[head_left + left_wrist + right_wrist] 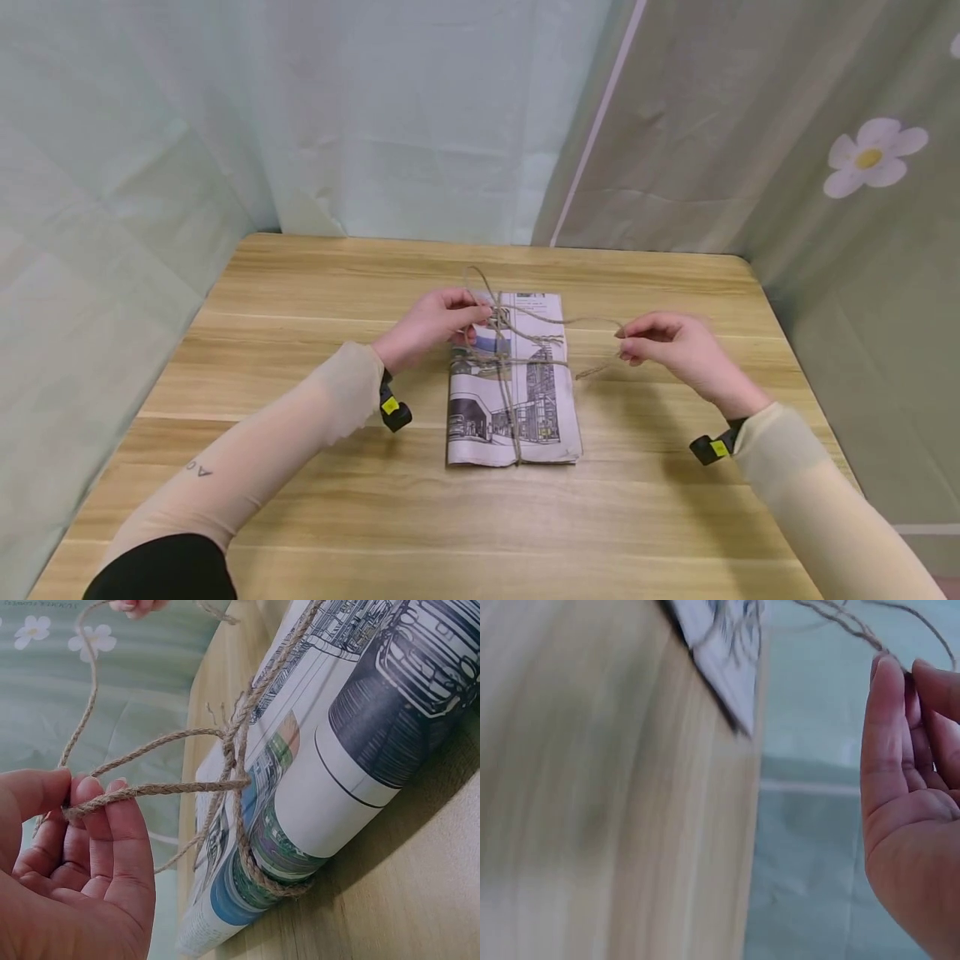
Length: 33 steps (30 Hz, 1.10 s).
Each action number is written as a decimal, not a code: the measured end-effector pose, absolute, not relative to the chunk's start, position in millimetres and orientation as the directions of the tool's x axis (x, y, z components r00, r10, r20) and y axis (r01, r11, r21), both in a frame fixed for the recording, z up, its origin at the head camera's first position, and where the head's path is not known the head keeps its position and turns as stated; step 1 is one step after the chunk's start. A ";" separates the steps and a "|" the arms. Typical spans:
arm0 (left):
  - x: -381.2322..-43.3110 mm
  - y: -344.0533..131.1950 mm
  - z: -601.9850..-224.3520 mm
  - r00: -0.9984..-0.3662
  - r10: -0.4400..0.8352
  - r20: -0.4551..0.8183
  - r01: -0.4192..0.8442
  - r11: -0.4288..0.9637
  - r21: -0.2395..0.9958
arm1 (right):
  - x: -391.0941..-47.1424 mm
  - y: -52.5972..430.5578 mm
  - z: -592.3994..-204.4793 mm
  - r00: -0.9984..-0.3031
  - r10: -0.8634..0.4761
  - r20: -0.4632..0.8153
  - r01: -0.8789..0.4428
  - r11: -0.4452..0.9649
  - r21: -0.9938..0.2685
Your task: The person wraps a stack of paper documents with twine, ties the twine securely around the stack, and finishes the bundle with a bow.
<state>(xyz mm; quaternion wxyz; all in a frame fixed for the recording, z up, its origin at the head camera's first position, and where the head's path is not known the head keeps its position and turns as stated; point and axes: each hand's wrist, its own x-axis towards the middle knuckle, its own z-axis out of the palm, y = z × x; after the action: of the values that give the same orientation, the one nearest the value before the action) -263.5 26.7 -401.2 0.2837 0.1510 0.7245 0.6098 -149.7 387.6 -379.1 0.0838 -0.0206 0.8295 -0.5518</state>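
A folded stack of newspapers (480,421) lies at the middle of the table, with brown twine (512,408) running round it lengthwise and crosswise. Over the upper left of the stack, my left hand (438,323) pinches a loop of the twine between thumb and fingers; the left wrist view shows the loop (161,789) leading from the fingertips to the knot (232,754). Off the stack's right side, my right hand (667,346) pinches another stretch of twine between thumb and forefinger. One frayed twine end (588,372) hangs below that hand, and another lies on the newspaper.
The wooden table (337,500) reaches back to a pale green curtain (420,125). A grey-green curtain with a printed flower (870,158) hangs along the right side. Each wrist carries a small black camera, the left one (395,411) close above the tabletop.
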 end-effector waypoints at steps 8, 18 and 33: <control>-264.3 28.9 -398.2 -0.780 0.581 -0.234 -0.111 0.240 0.964 | -149.7 352.8 -393.2 -0.968 -0.239 -0.071 0.044 0.115 -0.992; -264.7 29.5 -398.9 -0.779 0.584 -0.231 -0.103 0.244 0.964 | -162.7 312.9 -404.4 -0.969 -0.240 -0.050 0.037 0.058 -0.998; -265.4 30.0 -399.4 -0.784 0.573 -0.236 -0.116 0.238 0.964 | -177.0 281.2 -417.6 -0.955 -0.258 0.149 -0.275 0.573 -0.772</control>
<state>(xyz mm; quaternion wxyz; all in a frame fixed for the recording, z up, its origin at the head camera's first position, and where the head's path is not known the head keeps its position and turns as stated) -265.4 30.0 -399.4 0.2887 0.1563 0.7320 0.5969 -177.0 281.2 -417.6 -0.0098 -0.1501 0.8868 -0.4371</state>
